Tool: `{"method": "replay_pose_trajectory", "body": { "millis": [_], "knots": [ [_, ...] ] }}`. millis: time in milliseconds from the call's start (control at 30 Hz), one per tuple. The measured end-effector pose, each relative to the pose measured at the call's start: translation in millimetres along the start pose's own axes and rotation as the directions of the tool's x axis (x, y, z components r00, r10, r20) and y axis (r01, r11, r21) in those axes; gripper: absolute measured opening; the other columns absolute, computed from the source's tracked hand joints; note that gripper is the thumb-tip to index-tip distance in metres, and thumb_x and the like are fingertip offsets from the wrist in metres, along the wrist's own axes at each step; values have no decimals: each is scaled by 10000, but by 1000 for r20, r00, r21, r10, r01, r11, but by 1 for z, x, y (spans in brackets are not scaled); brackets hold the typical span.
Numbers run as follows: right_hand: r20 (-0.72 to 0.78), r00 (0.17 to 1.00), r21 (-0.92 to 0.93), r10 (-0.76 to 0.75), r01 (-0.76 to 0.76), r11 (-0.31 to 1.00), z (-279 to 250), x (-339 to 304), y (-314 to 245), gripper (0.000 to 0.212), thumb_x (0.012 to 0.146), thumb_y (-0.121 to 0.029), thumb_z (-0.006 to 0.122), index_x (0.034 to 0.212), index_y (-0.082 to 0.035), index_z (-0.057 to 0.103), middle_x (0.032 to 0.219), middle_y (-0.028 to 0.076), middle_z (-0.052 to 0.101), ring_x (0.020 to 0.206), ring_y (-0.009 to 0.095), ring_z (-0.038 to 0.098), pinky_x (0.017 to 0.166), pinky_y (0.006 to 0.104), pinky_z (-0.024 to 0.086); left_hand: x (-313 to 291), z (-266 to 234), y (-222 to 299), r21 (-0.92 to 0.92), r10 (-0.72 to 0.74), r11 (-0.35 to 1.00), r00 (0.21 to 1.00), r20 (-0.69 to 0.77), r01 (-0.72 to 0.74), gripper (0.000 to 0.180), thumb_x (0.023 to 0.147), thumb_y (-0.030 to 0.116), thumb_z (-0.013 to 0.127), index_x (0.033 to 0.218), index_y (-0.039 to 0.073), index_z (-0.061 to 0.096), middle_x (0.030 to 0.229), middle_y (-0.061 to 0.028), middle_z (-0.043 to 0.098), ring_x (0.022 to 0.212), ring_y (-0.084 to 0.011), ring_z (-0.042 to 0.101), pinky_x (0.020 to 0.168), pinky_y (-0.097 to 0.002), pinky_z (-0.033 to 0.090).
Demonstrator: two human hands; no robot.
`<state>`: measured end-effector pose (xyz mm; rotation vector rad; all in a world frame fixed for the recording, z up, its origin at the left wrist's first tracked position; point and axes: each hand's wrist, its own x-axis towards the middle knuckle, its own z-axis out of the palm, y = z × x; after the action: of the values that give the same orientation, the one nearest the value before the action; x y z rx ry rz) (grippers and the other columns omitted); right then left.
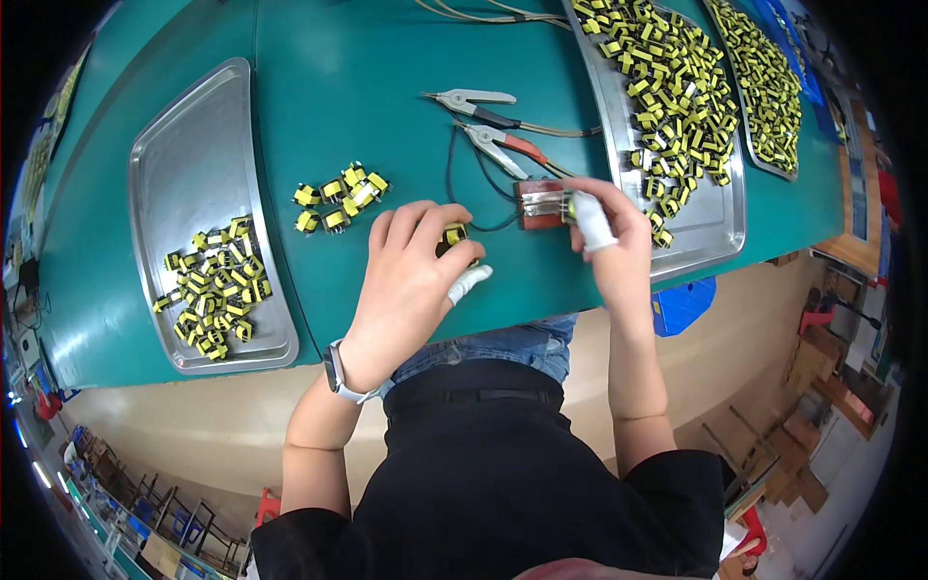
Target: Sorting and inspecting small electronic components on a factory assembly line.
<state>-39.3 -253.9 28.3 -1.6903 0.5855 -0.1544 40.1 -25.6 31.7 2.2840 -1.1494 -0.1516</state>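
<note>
My left hand (404, 275) is closed around a small yellow-and-black transformer (453, 234) above the green table. White tape or a finger cot covers its thumb. My right hand (623, 242), its thumb wrapped in white too, pinches another transformer (568, 207) at the right end of a small red fixture (528, 222) with metal contact strips. Fingers partly hide both parts, and I cannot tell whether the pins touch the strips. Left of my left hand lies a loose group of transformers (360, 188). Dark wires run from the fixture toward two clip leads.
A metal tray (193, 145) at the left holds a pile of transformers. Another tray (710, 230) at the right is heaped with them, and a further full tray (773, 121) lies beyond. Grey-handled clip (483, 97) and red-and-white clip (493, 140) lie behind the fixture. A blue stool (684, 307) stands below the edge.
</note>
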Motion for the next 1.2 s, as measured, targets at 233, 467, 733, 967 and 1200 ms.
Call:
{"method": "replay_pose_trajectory", "body": {
  "millis": [233,467,733,967,1200],
  "knots": [
    [390,919,614,49,-300,730,2,-11,12,336,1066,-383,584,1040,-48,580,984,112,564,639,143,504,519,242,369,-1,1,5,-237,-36,971,994,-101,11,217,775,82,822,962,98,713,1067,-37,670,1036,-263,634,898,-410,505],
    [613,790,678,2,-527,513,26,-22,21,286,928,-173,788,1115,-24,631,1206,153,668,851,189,723,643,264,578,-1,9,15,-518,-115,853,947,-301,-61,231,817,36,859,971,28,688,1009,-89,725,919,-243,727,807,-351,582],
    [409,911,570,58,-304,764,38,-33,16,354,888,-102,807,1182,-11,631,1157,134,674,808,191,718,630,256,574,-3,23,24,-572,-355,815,862,-362,96,290,825,-44,802,1086,20,696,997,-119,750,889,-256,758,756,-335,597],
    [8,1000,0,24,-24,1000,6,-4,2,191,970,-95,714,1133,4,723,930,63,721,695,104,672,602,242,516,0,14,15,-67,-204,979,934,-294,193,369,854,119,798,1205,86,690,1148,-66,671,1067,-278,621,966,-430,444],
    [-112,993,-353,-35,-7,936,5,7,-3,176,960,-152,753,1040,2,722,823,43,704,663,97,633,600,252,490,-6,25,4,91,-226,965,954,-196,248,418,804,152,854,1195,103,713,1125,-50,667,1087,-268,595,1019,-443,391]
  ]
}}
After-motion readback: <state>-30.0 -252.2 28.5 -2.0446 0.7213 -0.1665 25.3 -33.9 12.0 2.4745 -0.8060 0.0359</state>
